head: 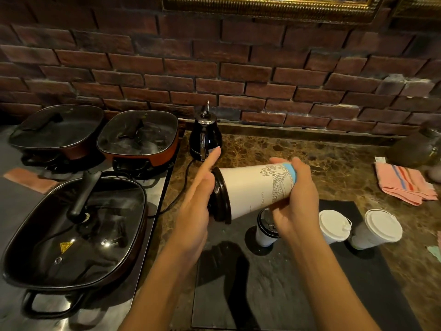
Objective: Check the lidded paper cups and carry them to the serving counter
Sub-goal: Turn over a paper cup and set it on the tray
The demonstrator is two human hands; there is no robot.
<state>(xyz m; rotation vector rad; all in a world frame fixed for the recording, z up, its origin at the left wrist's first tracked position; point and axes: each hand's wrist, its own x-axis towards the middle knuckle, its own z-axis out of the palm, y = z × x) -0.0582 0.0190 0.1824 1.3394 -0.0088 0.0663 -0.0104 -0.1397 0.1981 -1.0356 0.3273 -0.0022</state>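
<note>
A tall white paper cup (250, 189) with a line drawing and a black lid (220, 197) lies on its side in the air above the counter. My right hand (296, 199) grips its base end. My left hand (198, 197) presses flat against the lid with straight fingers. Below, on a black mat (286, 283), stand three more cups: a small one with a black lid (265, 229), partly hidden by my right hand, and two with white lids (334, 225) (379, 226).
Three lidded electric pans (71, 230) (138, 136) (57, 130) fill the left side. A black kettle (205, 137) stands by the brick wall, its cord trailing over the marble counter (334, 168). A pink striped cloth (403, 185) lies at the right.
</note>
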